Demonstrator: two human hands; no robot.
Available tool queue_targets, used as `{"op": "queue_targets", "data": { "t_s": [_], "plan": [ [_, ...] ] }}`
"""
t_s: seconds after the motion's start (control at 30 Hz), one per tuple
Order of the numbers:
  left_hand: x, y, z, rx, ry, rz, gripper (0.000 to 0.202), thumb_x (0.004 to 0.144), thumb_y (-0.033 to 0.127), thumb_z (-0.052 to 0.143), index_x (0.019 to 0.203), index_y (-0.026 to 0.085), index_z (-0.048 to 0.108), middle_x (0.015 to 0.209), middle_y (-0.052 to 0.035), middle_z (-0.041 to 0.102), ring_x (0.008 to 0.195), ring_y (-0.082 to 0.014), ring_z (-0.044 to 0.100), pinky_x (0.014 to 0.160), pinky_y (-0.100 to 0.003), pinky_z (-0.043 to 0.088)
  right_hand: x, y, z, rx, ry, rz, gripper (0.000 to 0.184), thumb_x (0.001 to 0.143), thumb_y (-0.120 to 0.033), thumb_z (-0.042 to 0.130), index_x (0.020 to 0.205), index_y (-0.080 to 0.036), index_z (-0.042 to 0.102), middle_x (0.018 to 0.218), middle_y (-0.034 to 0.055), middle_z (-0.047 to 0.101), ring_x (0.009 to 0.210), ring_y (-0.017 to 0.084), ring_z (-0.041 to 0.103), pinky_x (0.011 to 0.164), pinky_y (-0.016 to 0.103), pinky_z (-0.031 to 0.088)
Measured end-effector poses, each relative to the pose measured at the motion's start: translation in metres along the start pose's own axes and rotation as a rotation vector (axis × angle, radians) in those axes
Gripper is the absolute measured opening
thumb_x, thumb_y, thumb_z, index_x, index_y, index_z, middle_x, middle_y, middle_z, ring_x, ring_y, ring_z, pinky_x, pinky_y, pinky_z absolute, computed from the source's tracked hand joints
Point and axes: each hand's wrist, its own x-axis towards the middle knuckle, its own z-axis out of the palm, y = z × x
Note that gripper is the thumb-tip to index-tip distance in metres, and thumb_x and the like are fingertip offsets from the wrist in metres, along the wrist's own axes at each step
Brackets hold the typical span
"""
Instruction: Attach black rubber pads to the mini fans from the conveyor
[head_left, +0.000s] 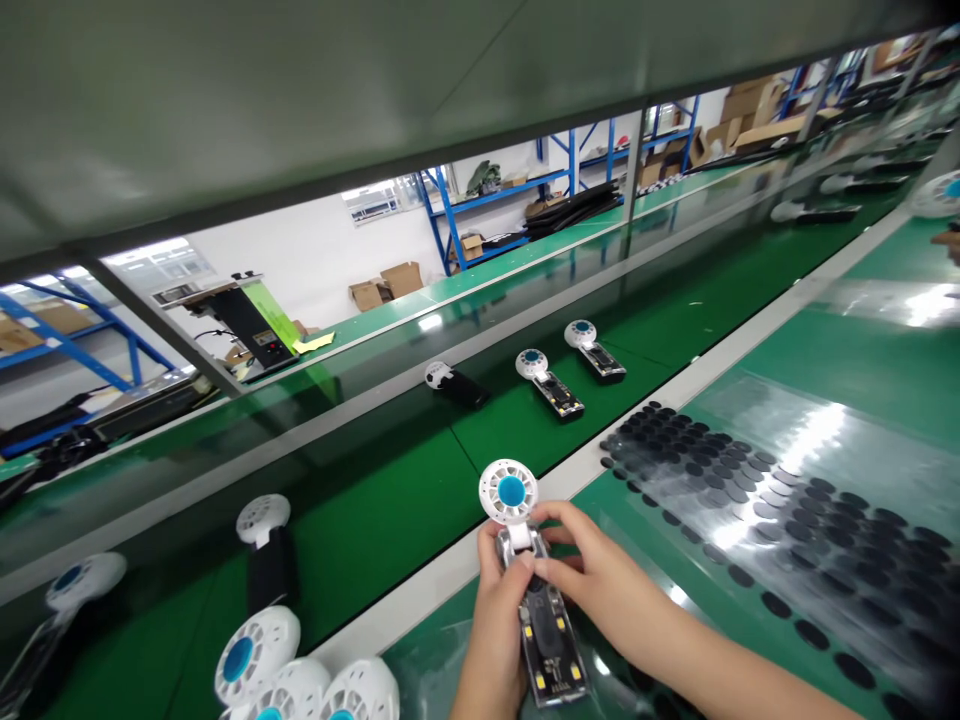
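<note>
Both my hands hold one small handheld fan (pixel 534 590) over the near edge of the green bench. Its white round head with a blue hub (pixel 509 491) points away from me, and its open body shows a circuit board. My left hand (pixel 496 625) wraps the body from the left. My right hand (pixel 600 575) pinches the neck just below the head, thumb and forefinger pressed on it. A clear sheet covered with black round pads (pixel 757 500) lies right of my hands.
Three fan units (pixel 551 384) lie on the dark conveyor belt (pixel 390 480) beyond the white rail. More fans (pixel 266 545) and several white fan heads (pixel 300 680) sit at the lower left. Blue shelving with cartons (pixel 480 215) stands behind. Another person's hand shows at the far right edge.
</note>
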Motion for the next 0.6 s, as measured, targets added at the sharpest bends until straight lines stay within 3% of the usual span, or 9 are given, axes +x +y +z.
{"op": "queue_targets", "data": {
  "t_s": [0.1,0.23,0.3,0.4,0.47,0.6],
  "plan": [
    [-0.002,-0.002,0.002,-0.034,-0.041,0.004,0.054,0.06,0.023,0.073,0.102,0.025,0.04,0.071,0.0018,0.063,0.07,-0.0195,0.065,0.067,-0.031,0.05,-0.001,0.019,-0.013,0.063,0.083,0.048,0.028,0.083,-0.036,0.043,0.108,-0.024,0.044,0.108,0.0061,0.057,0.097,0.021,0.059,0.08,0.035,0.05],
    [-0.007,0.0,0.007,-0.055,-0.004,0.046,0.054,0.065,0.025,0.07,0.11,0.023,0.04,0.106,-0.0064,0.062,0.089,-0.0212,0.063,0.065,-0.028,0.052,-0.001,0.037,-0.025,0.143,0.174,0.034,0.027,0.083,-0.044,0.042,0.099,-0.023,0.047,0.102,0.0061,0.06,0.098,0.022,0.059,0.085,0.037,0.048],
    [-0.009,0.001,0.008,-0.048,-0.008,0.021,0.058,0.065,0.028,0.07,0.114,0.024,0.039,0.114,-0.0091,0.059,0.088,-0.0231,0.064,0.061,-0.028,0.052,-0.001,0.04,-0.026,0.174,0.185,0.013,0.025,0.08,-0.043,0.047,0.095,-0.023,0.05,0.093,0.0046,0.062,0.096,0.022,0.059,0.084,0.036,0.048],
    [-0.012,0.002,0.01,-0.005,-0.063,-0.024,0.071,0.061,0.031,0.071,0.12,0.02,0.034,0.092,-0.0111,0.067,0.073,-0.025,0.066,0.056,-0.029,0.05,0.0,0.039,-0.025,0.224,0.203,-0.004,0.024,0.077,-0.043,0.053,0.09,-0.023,0.052,0.09,0.0036,0.062,0.097,0.023,0.058,0.081,0.034,0.05],
    [-0.013,0.002,0.011,0.026,-0.086,-0.02,0.073,0.06,0.031,0.071,0.12,0.019,0.032,0.073,-0.0073,0.068,0.065,-0.0247,0.067,0.055,-0.029,0.049,0.001,0.039,-0.024,0.264,0.214,-0.005,0.025,0.076,-0.044,0.054,0.088,-0.022,0.054,0.089,0.0035,0.062,0.095,0.023,0.058,0.078,0.033,0.052],
    [-0.016,0.003,0.016,0.041,-0.09,0.016,0.063,0.06,0.03,0.069,0.113,0.021,0.037,0.062,-0.0026,0.065,0.058,-0.0229,0.065,0.054,-0.029,0.046,0.004,0.042,-0.024,0.344,0.222,-0.01,0.024,0.075,-0.044,0.057,0.086,-0.022,0.055,0.09,0.0031,0.06,0.094,0.023,0.058,0.076,0.033,0.053]
  ]
}}
